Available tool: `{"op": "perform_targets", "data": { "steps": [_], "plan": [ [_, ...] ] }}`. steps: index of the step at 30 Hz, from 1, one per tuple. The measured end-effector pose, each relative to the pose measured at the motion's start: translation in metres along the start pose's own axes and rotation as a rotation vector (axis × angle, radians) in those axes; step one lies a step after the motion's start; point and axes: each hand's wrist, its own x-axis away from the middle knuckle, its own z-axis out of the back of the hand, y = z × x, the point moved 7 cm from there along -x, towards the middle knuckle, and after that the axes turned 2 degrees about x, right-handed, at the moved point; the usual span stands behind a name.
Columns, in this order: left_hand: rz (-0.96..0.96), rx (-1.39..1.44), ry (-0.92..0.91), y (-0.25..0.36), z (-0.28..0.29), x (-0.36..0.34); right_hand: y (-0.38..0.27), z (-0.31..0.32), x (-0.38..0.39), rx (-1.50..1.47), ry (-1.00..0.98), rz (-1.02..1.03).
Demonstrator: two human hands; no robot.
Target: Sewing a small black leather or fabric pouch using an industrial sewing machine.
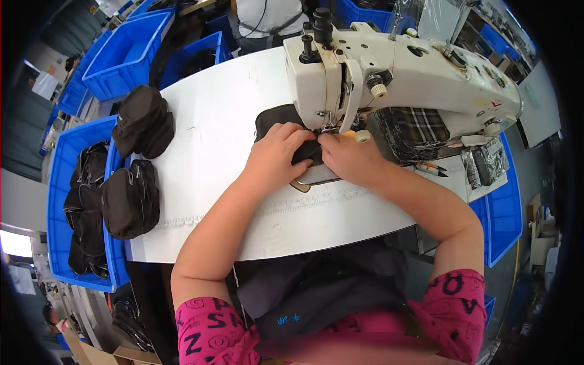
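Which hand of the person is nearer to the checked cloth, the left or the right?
The right hand. It is just left of the checked cloth; the left hand is farther left, on the dark fabric.

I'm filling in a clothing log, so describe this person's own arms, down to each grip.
The left sleeve and right sleeve are short, bright pink and dark-lettered, ending above the elbows. Beyond them, the left forearm and right forearm are uncovered. The left grip and right grip are ungloved hands; no watch or bracelet shows.
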Motion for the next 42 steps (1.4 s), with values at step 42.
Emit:
{"op": "perform_targets", "data": {
  "steps": [42],
  "plan": [
    [0.033, -0.103, 0.117, 0.002, -0.016, -0.002, 0.01, -0.019, 0.006, -0.219, 0.047, -0.072]
  ]
}}
